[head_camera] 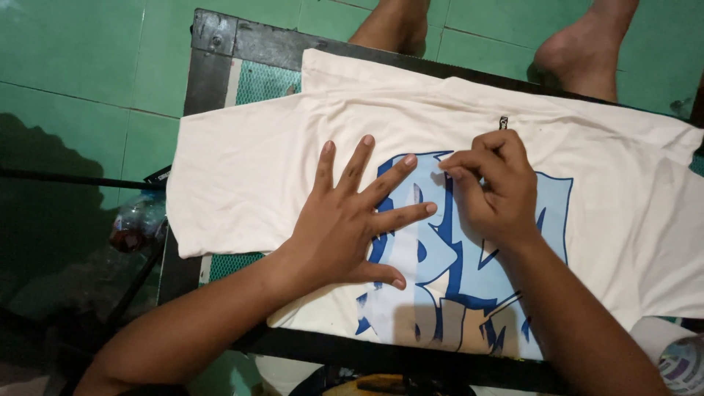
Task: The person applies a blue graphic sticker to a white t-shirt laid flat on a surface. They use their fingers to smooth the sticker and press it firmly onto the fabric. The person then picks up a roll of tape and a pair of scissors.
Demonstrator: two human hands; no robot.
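Shirt point(242, 176) cream cotton, flat; left hand point(345, 220) splayed; right hand point(491, 187) pinching print point(455, 271)

One cream T-shirt point(279, 147), two hands point(345, 220), two bare feet point(579, 51), one plastic bottle point(136, 224).

You have one view only, worn on your head, looking steeply down and close onto the table point(220, 44) top before you; its far edge, green floor tiles point(73, 59) and someone's bare feet point(579, 51) fill the frame's top.
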